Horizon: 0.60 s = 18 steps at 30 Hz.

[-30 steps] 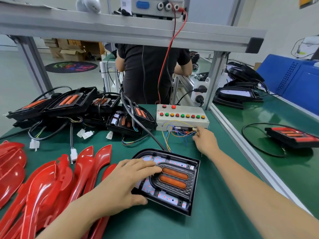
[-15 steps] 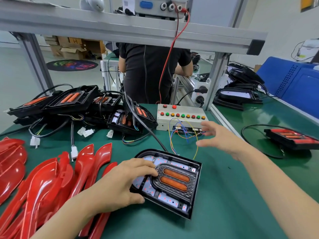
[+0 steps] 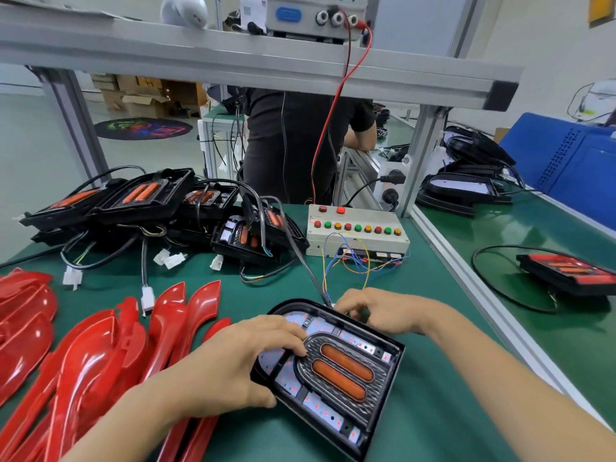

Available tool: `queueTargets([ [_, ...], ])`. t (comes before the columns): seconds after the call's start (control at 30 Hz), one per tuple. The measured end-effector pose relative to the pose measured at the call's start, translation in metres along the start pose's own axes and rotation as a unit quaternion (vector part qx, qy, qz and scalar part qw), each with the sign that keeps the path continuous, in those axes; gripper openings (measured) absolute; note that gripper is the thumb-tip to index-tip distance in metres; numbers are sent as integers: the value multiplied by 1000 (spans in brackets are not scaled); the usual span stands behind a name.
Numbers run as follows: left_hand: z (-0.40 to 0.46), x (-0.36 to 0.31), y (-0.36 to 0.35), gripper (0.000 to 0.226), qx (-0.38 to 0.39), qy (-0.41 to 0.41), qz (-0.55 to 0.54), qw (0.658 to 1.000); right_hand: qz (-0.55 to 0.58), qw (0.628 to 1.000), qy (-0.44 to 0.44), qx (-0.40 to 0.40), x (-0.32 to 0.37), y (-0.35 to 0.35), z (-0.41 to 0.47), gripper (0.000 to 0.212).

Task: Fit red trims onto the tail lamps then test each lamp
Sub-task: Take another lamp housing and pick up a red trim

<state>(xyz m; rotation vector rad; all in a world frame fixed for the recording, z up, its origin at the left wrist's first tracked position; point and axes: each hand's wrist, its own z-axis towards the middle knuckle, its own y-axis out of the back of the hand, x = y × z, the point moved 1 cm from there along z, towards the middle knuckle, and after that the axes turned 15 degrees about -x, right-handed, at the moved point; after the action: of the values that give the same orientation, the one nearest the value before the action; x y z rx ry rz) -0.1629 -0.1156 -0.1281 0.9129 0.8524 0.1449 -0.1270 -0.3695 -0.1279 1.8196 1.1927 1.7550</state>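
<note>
A black tail lamp (image 3: pixel 343 371) with two orange bars and small red LED points lies face up on the green mat in front of me. My left hand (image 3: pixel 230 365) grips its left edge, fingers on top and thumb at the near side. My right hand (image 3: pixel 376 310) is at the lamp's far rim, fingers curled down where the black cable (image 3: pixel 300 258) joins it. A pile of glossy red trims (image 3: pixel 100 355) lies to the left. The grey test box (image 3: pixel 356 233) with coloured buttons and loose thin wires stands behind the lamp.
Several black lamps with cables and white plugs (image 3: pixel 143 198) are heaped at the back left. An aluminium rail (image 3: pixel 466 285) borders the mat on the right; beyond it lies a lamp with red trim (image 3: pixel 566 273). A person in black (image 3: pixel 293 145) stands behind the bench.
My right hand has drawn back from the test box's wires and come down onto the lamp's far rim. My left hand has stayed on the lamp's left edge.
</note>
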Motion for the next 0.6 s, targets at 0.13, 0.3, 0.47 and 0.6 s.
queueTargets([
  [0.13, 3, 0, -1, 58, -12, -19, 40, 999, 95, 994, -60, -17, -6, 5, -3, 26],
  [0.3, 5, 4, -4, 60, -42, -13, 110, 993, 57, 979, -83, -179, -15, 8, 7, 30],
  [0.47, 1, 4, -10, 58, -50, -14, 115, 992, 60, 965, -123, -224, -13, 18, 0, 23],
  [0.6, -1, 4, 7, 39, -155, 32, 32, 987, 11, 958, -89, -272, 3, 25, -7, 19],
])
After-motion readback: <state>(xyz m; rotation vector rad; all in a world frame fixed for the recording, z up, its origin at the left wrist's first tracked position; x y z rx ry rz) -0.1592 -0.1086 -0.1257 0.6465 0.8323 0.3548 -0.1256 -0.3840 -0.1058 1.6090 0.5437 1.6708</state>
